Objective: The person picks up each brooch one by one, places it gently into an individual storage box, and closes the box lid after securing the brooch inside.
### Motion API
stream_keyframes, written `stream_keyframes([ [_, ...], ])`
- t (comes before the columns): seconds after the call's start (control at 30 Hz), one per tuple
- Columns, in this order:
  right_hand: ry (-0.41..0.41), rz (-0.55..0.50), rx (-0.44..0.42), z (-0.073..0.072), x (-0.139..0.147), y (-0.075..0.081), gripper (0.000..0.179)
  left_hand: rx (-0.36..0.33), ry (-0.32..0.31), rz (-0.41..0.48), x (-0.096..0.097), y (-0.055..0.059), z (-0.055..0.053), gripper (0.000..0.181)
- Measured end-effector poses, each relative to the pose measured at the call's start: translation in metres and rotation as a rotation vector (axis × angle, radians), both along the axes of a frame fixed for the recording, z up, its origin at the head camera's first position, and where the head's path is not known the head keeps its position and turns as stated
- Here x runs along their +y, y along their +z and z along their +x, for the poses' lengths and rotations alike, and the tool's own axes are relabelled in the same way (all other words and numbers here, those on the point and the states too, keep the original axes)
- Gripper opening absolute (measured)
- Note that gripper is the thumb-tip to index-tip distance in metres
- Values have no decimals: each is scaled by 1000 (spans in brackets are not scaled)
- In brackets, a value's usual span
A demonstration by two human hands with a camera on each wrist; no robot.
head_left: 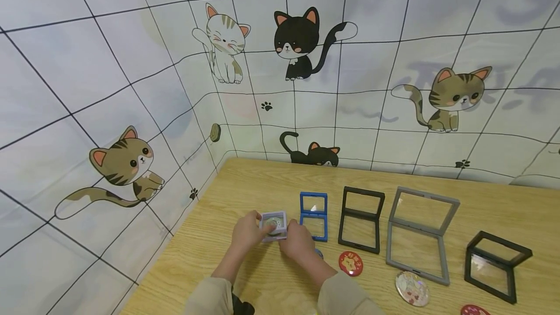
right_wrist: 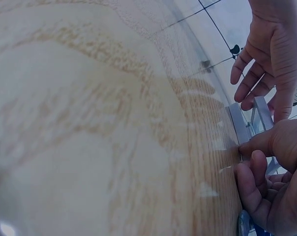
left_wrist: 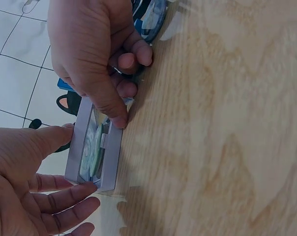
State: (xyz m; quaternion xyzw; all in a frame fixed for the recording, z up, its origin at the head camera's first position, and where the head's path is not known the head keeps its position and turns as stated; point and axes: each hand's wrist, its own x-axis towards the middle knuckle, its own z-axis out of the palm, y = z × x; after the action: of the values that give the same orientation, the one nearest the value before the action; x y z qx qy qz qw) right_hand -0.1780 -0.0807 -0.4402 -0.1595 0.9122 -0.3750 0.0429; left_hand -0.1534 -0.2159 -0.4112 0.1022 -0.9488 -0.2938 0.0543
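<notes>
A small pale-lavender display frame (head_left: 286, 226) with clear windows stands between both hands, low over the wooden table. In the left wrist view its two halves (left_wrist: 75, 152) sit at a narrow angle, with a round pale-green badge (left_wrist: 96, 150) between them. My left hand (head_left: 247, 232) holds the far end, its thumb on one side and fingertips on the other. At the near end, my right hand (head_left: 298, 243) pinches the frame's edge with the thumb, other fingers curled. A small blue badge (head_left: 319, 253) peeks out beside the right wrist.
Right of the hands, a blue frame (head_left: 313, 215), a black frame (head_left: 378, 232), a large grey frame (head_left: 390, 247) and a smaller black frame (head_left: 490, 286) stand unfolded. Round badges, one red (head_left: 351, 263) and one pale (head_left: 412, 288), lie before them. A cat-patterned wall covering (head_left: 372, 77) borders the table.
</notes>
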Motion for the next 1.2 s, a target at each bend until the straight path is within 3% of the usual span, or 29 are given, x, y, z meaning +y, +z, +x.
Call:
stream_keyframes([
  [0.4, 2, 14, 17, -1, 0, -2, 24, -1, 16, -210, 5, -5, -2, 42],
  [0.87, 10, 14, 23, -1, -1, 1, 25, -14, 37, -251, 8, -4, -5, 40],
  [1.2, 31, 19, 24, -1, 0, 2, 26, -104, 77, -279, 12, -1, -11, 51],
])
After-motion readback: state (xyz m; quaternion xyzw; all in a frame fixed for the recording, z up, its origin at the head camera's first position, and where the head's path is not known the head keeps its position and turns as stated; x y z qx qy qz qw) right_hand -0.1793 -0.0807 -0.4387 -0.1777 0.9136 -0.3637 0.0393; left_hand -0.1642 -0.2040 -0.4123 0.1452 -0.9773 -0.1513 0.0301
